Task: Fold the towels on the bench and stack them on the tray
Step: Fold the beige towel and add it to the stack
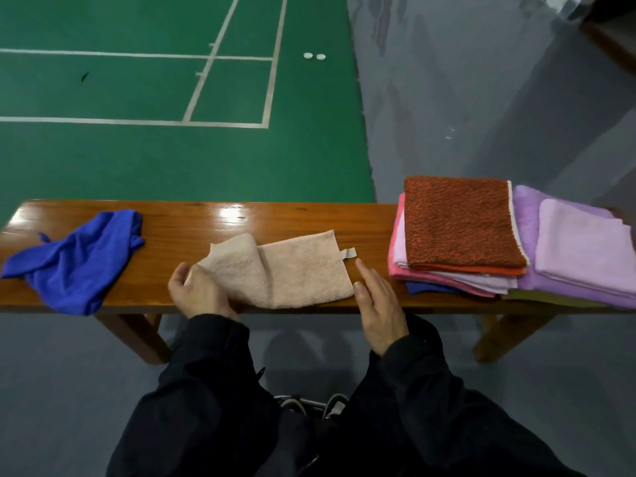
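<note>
A person, seen from their own head looking down, is wearing a black long-sleeved jacket. Two loose, wrinkled sleeves are filling the lower middle of the frame, the left sleeve [206, 342] and the right sleeve [409, 352] each ending at the wrist. The left hand [198, 292] and right hand [377, 304] are showing bare, with no gloves, rings or watch. At the bottom centre, grey-and-white shoes [311, 406] are peeking out below dark clothing.
</note>
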A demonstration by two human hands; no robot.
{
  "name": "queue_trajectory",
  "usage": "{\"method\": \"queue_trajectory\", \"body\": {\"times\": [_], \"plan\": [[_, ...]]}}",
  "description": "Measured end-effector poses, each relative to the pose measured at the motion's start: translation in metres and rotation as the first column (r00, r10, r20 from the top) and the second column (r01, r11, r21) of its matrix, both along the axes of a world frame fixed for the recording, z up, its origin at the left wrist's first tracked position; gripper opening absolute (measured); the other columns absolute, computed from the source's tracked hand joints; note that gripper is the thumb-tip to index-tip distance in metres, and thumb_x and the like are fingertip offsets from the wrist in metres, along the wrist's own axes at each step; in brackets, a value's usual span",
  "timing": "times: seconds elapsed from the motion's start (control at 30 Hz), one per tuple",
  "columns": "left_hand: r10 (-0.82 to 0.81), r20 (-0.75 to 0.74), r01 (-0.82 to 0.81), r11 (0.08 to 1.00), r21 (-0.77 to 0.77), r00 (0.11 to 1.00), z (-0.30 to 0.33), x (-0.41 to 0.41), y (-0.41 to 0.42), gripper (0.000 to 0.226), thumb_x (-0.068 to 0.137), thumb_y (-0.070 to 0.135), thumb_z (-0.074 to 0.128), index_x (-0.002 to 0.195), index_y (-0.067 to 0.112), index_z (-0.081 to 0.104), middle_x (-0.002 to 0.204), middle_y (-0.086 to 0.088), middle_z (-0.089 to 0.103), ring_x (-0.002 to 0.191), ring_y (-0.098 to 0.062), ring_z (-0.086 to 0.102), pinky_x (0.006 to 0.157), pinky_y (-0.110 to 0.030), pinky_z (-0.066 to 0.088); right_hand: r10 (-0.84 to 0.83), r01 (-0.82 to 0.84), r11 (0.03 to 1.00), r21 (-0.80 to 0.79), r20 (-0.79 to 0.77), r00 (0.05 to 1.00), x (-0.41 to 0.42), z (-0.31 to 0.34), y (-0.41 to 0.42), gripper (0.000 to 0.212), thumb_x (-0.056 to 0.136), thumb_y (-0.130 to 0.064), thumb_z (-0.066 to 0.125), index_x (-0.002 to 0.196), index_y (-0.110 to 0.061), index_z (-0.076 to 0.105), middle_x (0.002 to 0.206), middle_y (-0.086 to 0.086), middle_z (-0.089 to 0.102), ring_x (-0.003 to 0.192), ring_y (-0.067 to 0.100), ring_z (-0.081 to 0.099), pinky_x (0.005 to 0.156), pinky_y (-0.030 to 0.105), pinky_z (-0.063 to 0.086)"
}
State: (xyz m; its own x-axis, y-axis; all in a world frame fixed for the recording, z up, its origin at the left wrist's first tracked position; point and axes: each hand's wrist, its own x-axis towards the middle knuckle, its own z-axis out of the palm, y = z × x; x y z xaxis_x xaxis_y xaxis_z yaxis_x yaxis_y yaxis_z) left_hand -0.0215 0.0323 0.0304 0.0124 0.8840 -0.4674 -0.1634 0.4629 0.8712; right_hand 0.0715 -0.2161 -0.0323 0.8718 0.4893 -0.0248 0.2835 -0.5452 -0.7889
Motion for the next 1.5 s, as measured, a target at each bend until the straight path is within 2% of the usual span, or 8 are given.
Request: {"method": "queue_trajectory", "body": {"times": [0.2, 0.43, 0.57, 0.67, 0.83, 1.0, 1.2, 1.5], "plan": [[-0.253, -0.223, 0.330, 0.828, 0.453, 0.941, 0.006, 0.009, -0.035, 0.028, 0.101, 0.017, 0.055, 0.128, 0.023, 0.050, 0.118, 0.007, 0.056, 0.104, 0.001, 0.059, 0.090, -0.021, 0.055, 0.008, -0.005, 0.999, -0.052, 0.056, 0.998, -0.003, -0.008, 0.005, 0.071, 0.098, -0.065, 0.023, 0.155, -0.029, 0.044, 0.157, -0.007, 0.045, 0.151, 0.013, 0.029, 0.119, 0.025, 0.014], [-0.266, -0.861, 0.863, -0.151, 0.482, 0.434, -0.056, 0.052, -0.090, 0.015, 0.095, 0.020, 0.056, 0.108, 0.018, 0.062, 0.102, -0.004, 0.063, 0.092, -0.025, 0.056, 0.083, -0.040, 0.049, -0.044, 0.046, 0.998, 0.035, -0.059, 0.997, 0.000, -0.005, 0.005, 0.069, 0.097, -0.066, 0.025, 0.153, -0.032, 0.044, 0.151, -0.021, 0.040, 0.149, 0.007, 0.030, 0.123, 0.034, 0.023], [-0.106, -0.962, 0.899, -0.343, 0.274, 0.253, -0.066, 0.049, -0.091, 0.032, 0.091, 0.044, 0.050, 0.113, 0.023, 0.061, 0.108, -0.001, 0.060, 0.100, -0.025, 0.055, 0.091, -0.038, 0.042, -0.060, 0.067, 0.994, 0.087, -0.084, 0.995, 0.002, -0.002, 0.002, 0.064, 0.099, -0.063, 0.030, 0.152, -0.030, 0.046, 0.156, -0.012, 0.046, 0.145, 0.004, 0.037, 0.121, 0.036, 0.031], [-0.254, -0.920, 0.877, -0.308, 0.369, 0.297, -0.054, 0.037, -0.087, 0.040, 0.095, 0.051, 0.051, 0.120, 0.023, 0.064, 0.119, 0.000, 0.061, 0.111, -0.021, 0.052, 0.100, -0.038, 0.042, -0.108, 0.111, 0.989, 0.093, -0.038, 0.993, 0.004, 0.002, 0.006, 0.060, 0.099, -0.059, 0.037, 0.144, -0.024, 0.056, 0.142, -0.014, 0.055, 0.133, 0.004, 0.047, 0.114, 0.034, 0.038], [-0.422, -0.763, 0.846, 0.442, 0.297, 0.489, -0.046, 0.015, -0.054, 0.047, 0.095, 0.030, 0.062, 0.138, 0.012, 0.053, 0.141, -0.012, 0.045, 0.129, -0.027, 0.044, 0.113, -0.045, 0.038, -0.208, 0.213, 0.974, -0.078, 0.068, 0.976, 0.019, 0.011, 0.035, 0.043, 0.095, -0.041, 0.066, 0.133, -0.023, 0.062, 0.127, -0.003, 0.062, 0.116, 0.018, 0.059, 0.100, 0.043, 0.051], [-0.658, -0.279, 0.665, 0.742, -0.085, 0.699, -0.023, 0.035, -0.046, 0.089, 0.074, 0.029, 0.083, 0.148, 0.012, 0.038, 0.136, -0.005, 0.055, 0.111, -0.021, 0.061, 0.100, -0.041, 0.052, -0.127, 0.115, 0.946, -0.304, -0.017, 0.992, 0.025, 0.021, 0.060, 0.064, 0.084, -0.043, 0.077, 0.141, -0.026, 0.054, 0.130, 0.002, 0.054, 0.120, 0.025, 0.054, 0.106, 0.041, 0.045], [-0.917, -0.081, 0.900, 0.399, -0.178, 0.391, 0.012, 0.037, -0.062, 0.016, 0.090, 0.005, 0.066, 0.105, 0.008, 0.064, 0.107, -0.018, 0.073, 0.093, -0.030, 0.073, 0.081, -0.047, 0.062, -0.154, 0.133, 0.979, -0.152, -0.136, 0.979, 0.018, 0.026, 0.054, 0.050, 0.092, -0.031, 0.069, 0.141, -0.029, 0.056, 0.132, 0.000, 0.064, 0.122, 0.024, 0.060, 0.104, 0.041, 0.050], [-0.901, 0.371, 0.955, 0.279, 0.099, 0.225, 0.091, 0.025, -0.080, 0.083, 0.048, 0.046, 0.093, 0.115, 0.008, 0.062, 0.109, -0.014, 0.061, 0.103, -0.028, 0.066, 0.100, -0.038, 0.051, 0.261, 0.322, 0.750, 0.578, -0.706, 0.659, 0.019, 0.078, 0.051, 0.075, 0.088, -0.068, 0.061, 0.142, -0.016, 0.059, 0.138, 0.015, 0.065, 0.130, 0.033, 0.060, 0.109, 0.055, 0.047]]}}
